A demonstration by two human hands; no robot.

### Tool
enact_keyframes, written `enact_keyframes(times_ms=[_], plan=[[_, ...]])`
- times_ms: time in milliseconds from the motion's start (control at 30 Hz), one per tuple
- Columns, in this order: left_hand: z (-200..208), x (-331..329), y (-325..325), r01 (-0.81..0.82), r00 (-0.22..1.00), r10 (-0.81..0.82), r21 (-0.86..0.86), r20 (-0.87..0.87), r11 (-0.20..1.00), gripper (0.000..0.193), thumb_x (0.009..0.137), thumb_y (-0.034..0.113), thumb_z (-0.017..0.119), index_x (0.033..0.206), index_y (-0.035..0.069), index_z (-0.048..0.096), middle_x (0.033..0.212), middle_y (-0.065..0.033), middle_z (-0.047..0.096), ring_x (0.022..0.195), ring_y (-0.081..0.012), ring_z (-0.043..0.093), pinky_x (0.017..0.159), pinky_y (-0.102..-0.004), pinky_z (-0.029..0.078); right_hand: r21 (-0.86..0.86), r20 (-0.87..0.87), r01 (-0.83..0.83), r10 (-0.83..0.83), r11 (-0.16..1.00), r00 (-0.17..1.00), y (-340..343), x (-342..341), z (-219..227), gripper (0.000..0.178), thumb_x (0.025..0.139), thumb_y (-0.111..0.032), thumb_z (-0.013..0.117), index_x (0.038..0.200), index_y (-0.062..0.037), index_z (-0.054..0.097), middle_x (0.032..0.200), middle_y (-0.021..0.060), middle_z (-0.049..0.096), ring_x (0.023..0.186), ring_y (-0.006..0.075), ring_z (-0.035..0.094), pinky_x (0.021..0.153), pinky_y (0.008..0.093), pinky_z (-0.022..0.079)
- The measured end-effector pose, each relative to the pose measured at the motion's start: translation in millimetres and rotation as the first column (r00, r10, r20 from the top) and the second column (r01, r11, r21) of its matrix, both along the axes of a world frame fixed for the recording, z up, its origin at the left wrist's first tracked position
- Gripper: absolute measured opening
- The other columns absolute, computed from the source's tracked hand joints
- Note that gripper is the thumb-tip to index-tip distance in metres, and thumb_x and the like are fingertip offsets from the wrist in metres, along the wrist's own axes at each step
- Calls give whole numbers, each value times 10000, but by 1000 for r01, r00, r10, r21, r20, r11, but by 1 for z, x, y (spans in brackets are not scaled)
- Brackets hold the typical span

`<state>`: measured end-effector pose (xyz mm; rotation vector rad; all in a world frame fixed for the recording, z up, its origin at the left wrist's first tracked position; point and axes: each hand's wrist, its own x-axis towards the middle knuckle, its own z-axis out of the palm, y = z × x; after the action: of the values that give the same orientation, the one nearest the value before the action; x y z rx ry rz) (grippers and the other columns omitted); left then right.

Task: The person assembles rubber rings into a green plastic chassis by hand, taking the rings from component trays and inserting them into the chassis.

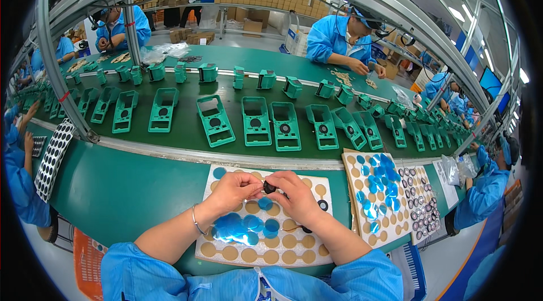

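Note:
Above a white sheet (219, 259) with tan round stickers, my two hands meet over a small black round part (269, 187). My left hand (233, 192) pinches its left side between thumb and fingertips. My right hand (298, 198) closes on it from the other side, with its lower fingers curled and partly hidden. Loose blue film discs (232, 230) lie heaped on the sheet below my left hand. Beside my right hand, a black disc with a pale centre (323, 205) rests on the sheet.
Right of my sheet lie a second sticker sheet (362, 223) with blue discs and a group of small ringed round parts (417, 205). Beyond a metal rail, green plastic housings (256, 120) line a belt. A metal post (56, 63) stands left. Co-workers sit across and at both sides.

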<state>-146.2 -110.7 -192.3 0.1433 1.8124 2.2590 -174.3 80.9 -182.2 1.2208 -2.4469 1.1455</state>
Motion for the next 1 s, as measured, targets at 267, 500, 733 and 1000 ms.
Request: enact_keyframes(times_ms=[267,500,733,1000], plan=[[-8,-6,-13,72,995,-74,32,65,997,155,849,159,592,892,11,605,792,-50,633,707,-92,576,662,-232,466,-304,585,-32,213,952,782,0,-8,-9,344,779,-59,638,1103,-7,537,1037,75,559,927,175,565,798,302,473],[-14,-7,-22,-147,955,-90,-712,-284,686,136,759,174,614,762,43,650,705,-85,625,657,-194,593,611,-330,471,-550,680,223,276,805,680,6,-28,6,319,822,-75,600,1125,-18,517,1029,73,582,856,107,549,724,247,469],[0,-24,-32,-276,903,-262,-928,-339,250,166,743,197,608,771,44,666,725,-138,615,686,-307,586,633,-410,462,-612,684,208,379,763,624,8,-32,10,344,849,-84,567,1177,-20,487,1036,78,567,840,128,558,741,264,477],[-24,-137,-46,-393,908,168,-636,-385,664,224,784,186,599,841,-31,602,733,-105,593,620,-185,576,526,-299,476,-622,714,188,452,760,534,0,-31,12,388,848,-91,572,1216,-33,462,1106,83,534,893,142,560,822,285,467]])
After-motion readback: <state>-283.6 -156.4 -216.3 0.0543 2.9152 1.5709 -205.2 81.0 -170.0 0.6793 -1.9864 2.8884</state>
